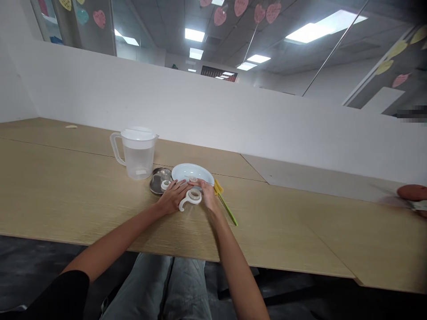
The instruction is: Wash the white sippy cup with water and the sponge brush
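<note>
My left hand and my right hand rest on the wooden table, both closed around a white plastic ring part with a handle loop that sits between them. Just beyond my fingers lies a pale blue plate. A small white ring and a small clear piece sit by a round metal dish to the left of the plate. A yellow-headed brush with a green handle lies right of my right hand.
A clear plastic measuring jug stands upright behind the metal dish. A white partition wall runs along the table's far edge. At the far right edge, a reddish object lies on the table. My legs are under the near edge.
</note>
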### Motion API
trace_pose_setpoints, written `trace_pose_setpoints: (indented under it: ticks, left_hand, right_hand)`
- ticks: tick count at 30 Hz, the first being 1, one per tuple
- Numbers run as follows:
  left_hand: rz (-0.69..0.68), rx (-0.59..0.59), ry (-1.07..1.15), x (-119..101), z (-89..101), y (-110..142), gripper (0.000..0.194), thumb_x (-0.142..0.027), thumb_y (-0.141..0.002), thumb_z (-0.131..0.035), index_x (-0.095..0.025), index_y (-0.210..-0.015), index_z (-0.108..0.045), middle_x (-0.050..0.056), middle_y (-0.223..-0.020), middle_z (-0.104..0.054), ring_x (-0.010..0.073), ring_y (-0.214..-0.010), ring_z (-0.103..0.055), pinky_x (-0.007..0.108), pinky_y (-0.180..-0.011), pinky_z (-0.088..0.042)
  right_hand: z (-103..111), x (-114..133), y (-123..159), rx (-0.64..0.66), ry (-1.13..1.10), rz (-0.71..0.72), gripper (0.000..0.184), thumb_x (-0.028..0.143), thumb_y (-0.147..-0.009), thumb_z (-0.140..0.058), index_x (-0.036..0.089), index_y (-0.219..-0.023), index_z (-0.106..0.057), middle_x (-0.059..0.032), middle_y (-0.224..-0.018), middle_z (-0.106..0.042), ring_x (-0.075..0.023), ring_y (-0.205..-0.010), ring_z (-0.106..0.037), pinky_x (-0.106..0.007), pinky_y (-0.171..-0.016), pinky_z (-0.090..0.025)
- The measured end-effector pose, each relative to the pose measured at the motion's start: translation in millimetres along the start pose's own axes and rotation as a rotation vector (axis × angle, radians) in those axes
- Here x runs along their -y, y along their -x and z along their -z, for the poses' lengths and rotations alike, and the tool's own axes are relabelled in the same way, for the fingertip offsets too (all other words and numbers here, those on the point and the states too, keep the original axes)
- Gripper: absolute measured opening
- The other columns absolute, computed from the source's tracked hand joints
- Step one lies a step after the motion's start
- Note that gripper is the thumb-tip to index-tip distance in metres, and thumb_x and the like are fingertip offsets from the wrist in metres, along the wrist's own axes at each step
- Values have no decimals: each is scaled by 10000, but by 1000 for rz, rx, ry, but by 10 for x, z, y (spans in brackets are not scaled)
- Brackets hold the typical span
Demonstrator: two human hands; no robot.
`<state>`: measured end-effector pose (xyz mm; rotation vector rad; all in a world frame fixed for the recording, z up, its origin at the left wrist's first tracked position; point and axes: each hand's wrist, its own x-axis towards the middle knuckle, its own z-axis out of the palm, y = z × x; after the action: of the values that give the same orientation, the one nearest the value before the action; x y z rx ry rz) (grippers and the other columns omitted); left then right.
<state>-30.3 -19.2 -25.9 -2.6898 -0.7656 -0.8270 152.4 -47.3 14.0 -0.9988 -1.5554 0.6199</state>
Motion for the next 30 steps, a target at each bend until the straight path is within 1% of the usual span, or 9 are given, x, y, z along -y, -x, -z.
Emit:
trace_pose_setpoints:
  ticks: [5, 9, 12, 14, 16, 19, 23, 26, 30]
  left_hand:
    - [-26, 1, -13, 3, 16, -1, 571, -331, -882, -498, -191, -1425, -385, 134, -1413, -457, 313, -1345, -352, 505, -1101, -244]
    - [-29, 1, -13, -2, 81, -3, 526, -288, -905, -473, -266, -1423, -384, 99, -1463, -401, 278, -1330, -381, 475, -1102, -261]
    - [-8, -34, 24, 18, 115, 7, 497, -224, -911, -441, -251, -1406, -405, 98, -1418, -457, 239, -1286, -432, 446, -1101, -282]
    - [10, -84, 84, 37, 137, 23, 465, -198, -916, -405, -215, -1379, -436, 101, -1341, -530, 225, -1227, -481, 435, -1082, -316]
    - [40, -185, 166, 45, 171, 50, 417, -199, -938, -339, -182, -1326, -489, 109, -1233, -600, 218, -1137, -534, 427, -1035, -370]
    - [53, -367, 281, 17, 241, 94, 394, -245, -966, -274, -147, -1227, -552, 121, -1094, -649, 216, -1021, -581, 410, -948, -436]
    - [-121, -435, 319, -67, 308, 113, 442, -346, -945, -373, -106, -1309, -449, 158, -1177, -609, 248, -1095, -562, 408, -949, -450]
    - [-235, -417, 293, -107, 308, 86, 542, -407, -919, -439, -104, -1364, -371, 181, -1238, -567, 255, -1141, -539, 410, -942, -461]
    - [-289, -380, 206, -113, 292, 54, 538, -402, -906, -466, -120, -1355, -375, 176, -1212, -576, 257, -1122, -548, 413, -919, -471]
  right_hand:
    - [3, -41, 6, 4, 22, 6, 639, 695, -853, -330, 216, -825, -752, -75, -1079, -700, -229, -1077, -598, -402, -1011, -398]
    - [24, -45, 1, -109, -7, 11, 590, 647, -865, -367, 197, -820, -745, -83, -1007, -719, -223, -1039, -624, -398, -1020, -388]
    - [40, -71, -20, -221, -36, -4, 498, 590, -851, -438, 182, -870, -724, -89, -1017, -715, -215, -1035, -626, -390, -1007, -399]
    - [46, -112, -43, -297, -26, -9, 405, 535, -804, -533, 170, -878, -694, -94, -1022, -707, -204, -1000, -629, -370, -960, -430]
    - [51, -167, -68, -365, -7, -14, 323, 464, -747, -605, 163, -856, -651, -92, -996, -699, -187, -924, -635, -350, -900, -459]
    - [64, -250, -95, -428, 17, -14, 239, 388, -732, -578, 168, -825, -582, -70, -916, -681, -162, -817, -627, -331, -831, -471]
    - [90, -309, -96, -433, 118, 26, 186, 356, -751, -502, 185, -814, -538, -29, -807, -640, -157, -779, -607, -308, -782, -461]
    - [104, -322, -83, -387, 200, 22, 174, 348, -763, -494, 195, -834, -535, -37, -837, -647, -170, -817, -616, -293, -753, -460]
    - [116, -327, -66, -276, 318, 47, 190, 324, -812, -459, 203, -895, -578, -64, -925, -689, -193, -875, -628, -314, -767, -456]
